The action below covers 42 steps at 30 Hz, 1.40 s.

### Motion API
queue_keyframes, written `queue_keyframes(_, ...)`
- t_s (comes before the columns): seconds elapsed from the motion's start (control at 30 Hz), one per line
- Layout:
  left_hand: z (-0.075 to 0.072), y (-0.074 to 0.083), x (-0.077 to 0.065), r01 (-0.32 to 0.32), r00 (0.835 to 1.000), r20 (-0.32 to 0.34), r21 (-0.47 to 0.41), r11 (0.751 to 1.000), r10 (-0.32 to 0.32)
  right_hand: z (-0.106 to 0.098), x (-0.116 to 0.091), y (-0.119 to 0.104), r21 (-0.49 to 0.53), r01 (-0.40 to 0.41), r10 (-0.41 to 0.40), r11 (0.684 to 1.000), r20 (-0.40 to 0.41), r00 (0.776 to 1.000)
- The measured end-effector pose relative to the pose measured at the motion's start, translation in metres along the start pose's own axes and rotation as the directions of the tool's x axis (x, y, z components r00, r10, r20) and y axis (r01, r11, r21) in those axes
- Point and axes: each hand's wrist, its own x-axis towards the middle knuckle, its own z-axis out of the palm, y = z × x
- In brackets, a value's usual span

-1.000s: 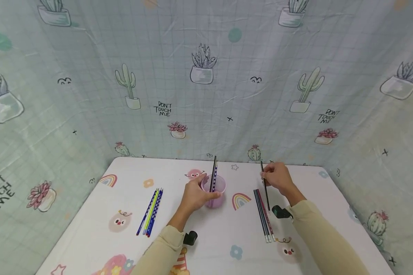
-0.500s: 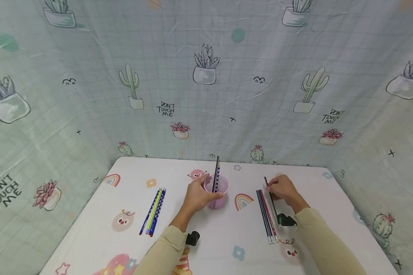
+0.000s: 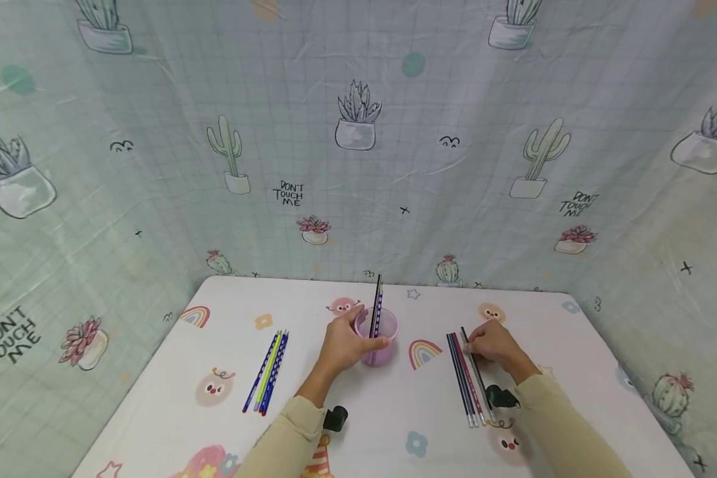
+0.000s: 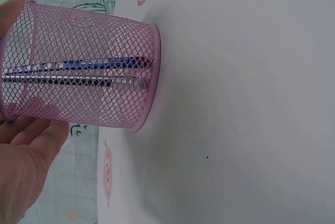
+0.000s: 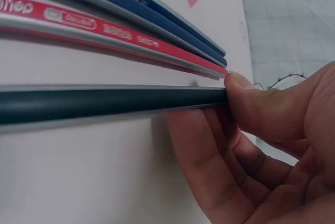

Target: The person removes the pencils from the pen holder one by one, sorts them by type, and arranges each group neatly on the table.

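Note:
My left hand (image 3: 346, 344) grips a pink mesh pencil cup (image 3: 387, 356), thumb and fingers round its upper part. Inside lean a dark striped pencil (image 4: 78, 81) and a blue dotted pencil (image 4: 76, 65), their upper ends above the rim in the head view. Over on the right, my right hand (image 3: 493, 342) pinches a dark green pencil (image 5: 104, 102) near its far end between thumb and fingers. This pencil lies low, close over the table, beside a red pencil (image 5: 112, 29) and two dark blue pencils (image 3: 458, 378) that lie roughly parallel to it.
A group of blue patterned and lime-yellow pencils (image 3: 269, 372) lies left of the cup. The white table (image 3: 388, 425) has printed cartoons and flowers. A cactus-print curtain (image 3: 406, 166) hangs behind it. Black wrist devices (image 3: 336, 419) stick out below both hands.
The right hand has come down and toward me with the dark green pencil, which has gone from steeply raised to lying alongside the red one. My left hand keeps its hold on the cup.

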Motion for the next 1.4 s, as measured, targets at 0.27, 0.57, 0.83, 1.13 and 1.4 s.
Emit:
queue_keyframes(0.27, -0.001, 0.0, 0.0, 0.001, 1.0, -0.002, 0.005, 1.0, -0.001, 0.006, 0.002, 0.0, -0.028, -0.013, 0.013, 1.0, -0.005, 1.0)
queue_keyframes(0.57, 0.002, -0.001, 0.001, -0.012, 1.0, 0.005, 0.009, 1.0, 0.012, 0.003, -0.001, 0.0, -0.055, -0.033, 0.032, 0.998, -0.014, 0.999)
queue_keyframes(0.83, -0.001, -0.002, 0.002, 0.008, 1.0, 0.002, 0.008, 1.0, -0.008, 0.004, 0.003, -0.004, -0.068, -0.043, 0.044, 0.997, 0.016, 0.999)
queue_keyframes(1.13, 0.0, -0.004, 0.001, 0.006, 1.0, -0.005, 0.001, 1.0, -0.006, 0.003, 0.003, -0.003, -0.055, -0.04, 0.042, 0.998, 0.036, 0.998)
queue_keyframes(1.4, 0.002, -0.002, 0.004, -0.014, 1.0, -0.011, 0.004, 1.0, 0.014, -0.009, 0.008, -0.011, -0.13, 0.018, -0.018, 0.991, -0.003, 1.0)
